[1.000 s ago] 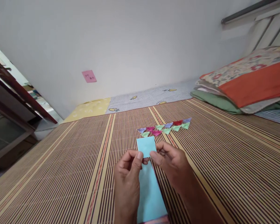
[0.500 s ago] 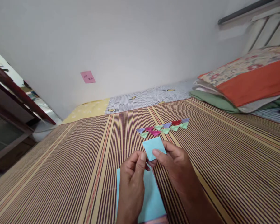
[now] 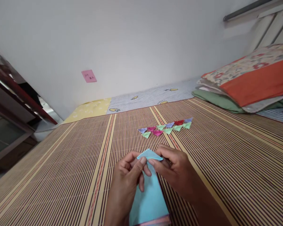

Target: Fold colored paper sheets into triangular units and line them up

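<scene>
Between both hands is a small light-blue square of paper [image 3: 149,154], bent over into a triangle with its point facing away from me. My left hand [image 3: 129,172] pinches its near left edge between thumb and fingers. On the other side, my right hand [image 3: 173,161] is closed on the right part, its thumb along the folded edge. Underneath lies a larger stack of paper [image 3: 153,197], light blue on top, with pinkish sheets showing at its near edge. Beyond my hands, several small folded paper triangles [image 3: 168,131] in green, pink, purple and red lie in two rows.
A striped mat [image 3: 73,163] covers the bed. Folded bedding [image 3: 257,84] in orange, floral and green is piled at the right. A pink note [image 3: 89,76] sticks to the white wall. At far left is a doorway, with part of a person in dark clothing.
The blue square, earlier flat and held in my right hand, is now folded into a triangle and lower. My left hand has taken hold of it too. Someone has appeared in the doorway.
</scene>
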The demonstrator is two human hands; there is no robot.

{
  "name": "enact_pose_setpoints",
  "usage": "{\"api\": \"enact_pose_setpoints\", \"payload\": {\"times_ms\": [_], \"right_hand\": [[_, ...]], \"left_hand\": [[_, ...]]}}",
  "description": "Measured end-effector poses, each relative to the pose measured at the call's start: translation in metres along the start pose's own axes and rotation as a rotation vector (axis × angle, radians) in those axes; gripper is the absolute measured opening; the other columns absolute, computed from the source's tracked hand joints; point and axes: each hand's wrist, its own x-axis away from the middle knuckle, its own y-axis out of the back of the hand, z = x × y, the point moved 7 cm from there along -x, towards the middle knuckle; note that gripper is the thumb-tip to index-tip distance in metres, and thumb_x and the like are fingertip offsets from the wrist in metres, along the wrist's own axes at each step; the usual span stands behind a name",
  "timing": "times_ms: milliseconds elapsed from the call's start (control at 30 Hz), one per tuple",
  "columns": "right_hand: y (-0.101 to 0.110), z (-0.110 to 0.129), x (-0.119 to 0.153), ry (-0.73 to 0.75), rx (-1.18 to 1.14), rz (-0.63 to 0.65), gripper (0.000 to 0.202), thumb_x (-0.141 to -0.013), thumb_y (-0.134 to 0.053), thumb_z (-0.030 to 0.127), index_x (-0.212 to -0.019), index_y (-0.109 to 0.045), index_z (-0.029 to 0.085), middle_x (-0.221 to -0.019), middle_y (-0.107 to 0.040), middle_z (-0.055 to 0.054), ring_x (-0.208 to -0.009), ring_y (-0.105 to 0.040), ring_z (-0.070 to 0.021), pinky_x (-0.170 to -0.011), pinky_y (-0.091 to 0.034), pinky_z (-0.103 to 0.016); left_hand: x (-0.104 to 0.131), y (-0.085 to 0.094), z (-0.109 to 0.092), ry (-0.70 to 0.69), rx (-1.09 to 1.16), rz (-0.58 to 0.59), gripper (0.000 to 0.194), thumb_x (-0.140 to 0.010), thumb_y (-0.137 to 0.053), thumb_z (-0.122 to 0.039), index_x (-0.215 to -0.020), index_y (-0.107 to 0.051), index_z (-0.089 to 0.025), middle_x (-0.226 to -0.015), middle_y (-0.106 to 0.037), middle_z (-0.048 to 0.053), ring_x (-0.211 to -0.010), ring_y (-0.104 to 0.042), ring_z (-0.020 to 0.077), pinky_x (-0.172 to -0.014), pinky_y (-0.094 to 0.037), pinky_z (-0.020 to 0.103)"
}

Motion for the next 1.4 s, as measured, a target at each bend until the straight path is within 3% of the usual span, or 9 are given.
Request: {"api": "enact_pose_setpoints", "payload": {"times_ms": [133,233,433,633,900,1033,1200,1400], "right_hand": [[-0.003,-0.009,0.003,-0.136,-0.069,-0.015,0.021,-0.09,-0.065,0.023,-0.069,-0.063,0.019,-0.054,-0.036,0.009,-0.047,-0.031,-0.0084,-0.045,-0.023,-0.023],[-0.007,-0.01,0.004,-0.171,-0.132,-0.025,0.018,-0.09,-0.064,0.025,-0.074,-0.068,0.018,-0.055,-0.041,0.008,-0.047,-0.034,-0.0082,-0.044,-0.023,-0.022],[-0.01,-0.017,0.002,-0.224,-0.227,-0.028,0.017,-0.092,-0.063,0.029,-0.082,-0.073,0.02,-0.065,-0.064,0.002,-0.06,-0.057,-0.0131,-0.05,-0.039,-0.022],[-0.011,-0.023,0.003,-0.241,-0.41,-0.086,0.01,-0.089,-0.071,0.03,-0.091,-0.074,0.021,-0.076,-0.074,0.0,-0.066,-0.067,-0.0145,-0.059,-0.053,-0.023],[-0.013,-0.021,0.001,-0.208,-0.583,-0.107,0.003,-0.088,-0.07,0.023,-0.087,-0.072,0.022,-0.076,-0.075,0.0,-0.068,-0.072,-0.0139,-0.065,-0.059,-0.024],[-0.014,-0.021,0.002,-0.23,-0.621,-0.113,0.003,-0.088,-0.069,0.023,-0.087,-0.072,0.021,-0.077,-0.076,-0.001,-0.072,-0.074,-0.0154,-0.068,-0.06,-0.026],[-0.013,-0.016,0.004,-0.282,-0.628,-0.128,0.005,-0.088,-0.069,0.025,-0.09,-0.072,0.02,-0.081,-0.079,-0.003,-0.077,-0.075,-0.0179,-0.074,-0.061,-0.03],[-0.008,-0.013,0.002,-0.18,-0.519,-0.1,0.011,-0.091,-0.066,0.027,-0.087,-0.073,0.02,-0.08,-0.075,-0.003,-0.074,-0.07,-0.0167,-0.067,-0.057,-0.028]], "left_hand": [[-0.001,0.002,0.004,0.032,0.06,-0.02,0.023,-0.09,-0.072,-0.036,-0.082,-0.066,-0.015,-0.072,-0.076,0.002,-0.034,-0.051,0.0031,-0.037,-0.029,0.015],[-0.002,0.005,0.004,0.022,0.092,-0.055,0.024,-0.086,-0.076,-0.035,-0.08,-0.069,-0.014,-0.075,-0.078,0.005,-0.036,-0.057,0.0045,-0.037,-0.033,0.014],[-0.003,0.005,0.002,0.038,0.274,-0.085,0.025,-0.076,-0.086,-0.032,-0.078,-0.073,-0.012,-0.072,-0.079,0.006,-0.037,-0.059,0.0053,-0.035,-0.032,0.012],[-0.004,-0.001,-0.002,-0.015,0.378,-0.062,0.017,-0.076,-0.087,-0.025,-0.077,-0.075,-0.012,-0.073,-0.078,0.005,-0.054,-0.068,0.0097,-0.049,-0.05,0.015],[-0.003,-0.001,-0.006,-0.113,0.354,-0.029,0.004,-0.083,-0.08,-0.017,-0.083,-0.077,-0.016,-0.074,-0.077,0.002,-0.064,-0.069,0.0113,-0.064,-0.055,0.019],[0.0,0.001,-0.008,-0.172,0.3,-0.055,0.004,-0.087,-0.078,-0.021,-0.089,-0.077,-0.019,-0.074,-0.077,0.001,-0.068,-0.071,0.0131,-0.069,-0.056,0.022],[0.004,0.006,-0.01,-0.24,0.2,-0.107,0.012,-0.095,-0.07,-0.029,-0.092,-0.077,-0.021,-0.077,-0.078,0.001,-0.071,-0.071,0.0144,-0.075,-0.056,0.025],[0.004,0.006,-0.011,-0.247,0.068,-0.066,0.015,-0.098,-0.065,-0.029,-0.089,-0.073,-0.02,-0.079,-0.076,0.001,-0.076,-0.07,0.015,-0.079,-0.054,0.026]]}}
